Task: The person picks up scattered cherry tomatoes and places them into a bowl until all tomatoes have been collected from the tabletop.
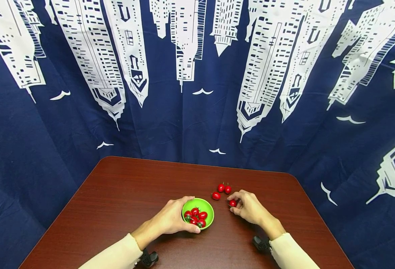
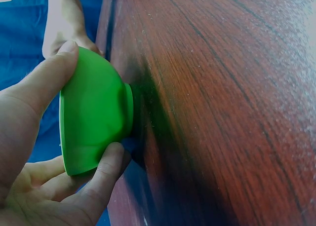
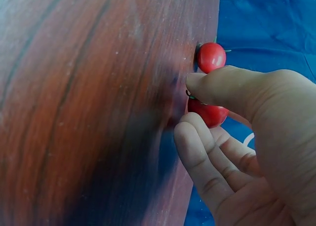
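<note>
My left hand point(image 1: 175, 217) grips a small green bowl point(image 1: 209, 211) by its side, thumb and fingers spread around the rim. In the left wrist view, the bowl point(image 2: 96, 107) appears side-on, with its foot at the tabletop. Several red cherry tomatoes point(image 1: 195, 212) with green stems lie inside. To the right of the bowl, my right hand point(image 1: 249, 207) has thumb and fingers curled round a single cherry tomato point(image 1: 232, 203), close to the table. The right wrist view shows this tomato point(image 3: 210, 113) partly hidden by the thumb and fingers.
Three more cherry tomatoes, one nearer the bowl point(image 1: 216, 195) and a pair point(image 1: 224, 188) behind it, lie on the brown wooden table point(image 1: 133, 186). A dark blue curtain point(image 1: 197, 123) with white buildings hangs along the table's far edge and sides.
</note>
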{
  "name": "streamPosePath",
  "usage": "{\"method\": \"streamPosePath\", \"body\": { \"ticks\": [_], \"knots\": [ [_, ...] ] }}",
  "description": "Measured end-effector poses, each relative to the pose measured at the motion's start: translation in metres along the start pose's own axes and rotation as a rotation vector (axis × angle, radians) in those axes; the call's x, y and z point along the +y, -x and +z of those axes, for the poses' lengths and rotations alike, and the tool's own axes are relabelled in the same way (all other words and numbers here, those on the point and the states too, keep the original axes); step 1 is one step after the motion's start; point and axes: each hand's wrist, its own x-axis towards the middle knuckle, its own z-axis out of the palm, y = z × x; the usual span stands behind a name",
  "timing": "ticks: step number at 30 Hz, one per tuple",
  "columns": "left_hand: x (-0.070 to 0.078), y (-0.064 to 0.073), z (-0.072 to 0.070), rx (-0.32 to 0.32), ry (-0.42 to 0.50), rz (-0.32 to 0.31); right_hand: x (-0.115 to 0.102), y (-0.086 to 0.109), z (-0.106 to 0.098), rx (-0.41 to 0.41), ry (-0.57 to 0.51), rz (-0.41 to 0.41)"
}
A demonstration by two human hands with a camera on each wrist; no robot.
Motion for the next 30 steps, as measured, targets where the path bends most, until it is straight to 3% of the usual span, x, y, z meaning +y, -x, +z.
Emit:
{"method": "streamPosePath", "body": {
  "ticks": [20,30],
  "knots": [
    [0.003,0.000,-0.002,-0.002,0.000,0.030,-0.025,0.001,-0.002,0.015,-0.011,-0.058],
    [0.002,0.000,-0.001,-0.004,-0.007,0.015,-0.041,-0.002,-0.006,0.013,0.007,-0.087]
  ]
}}
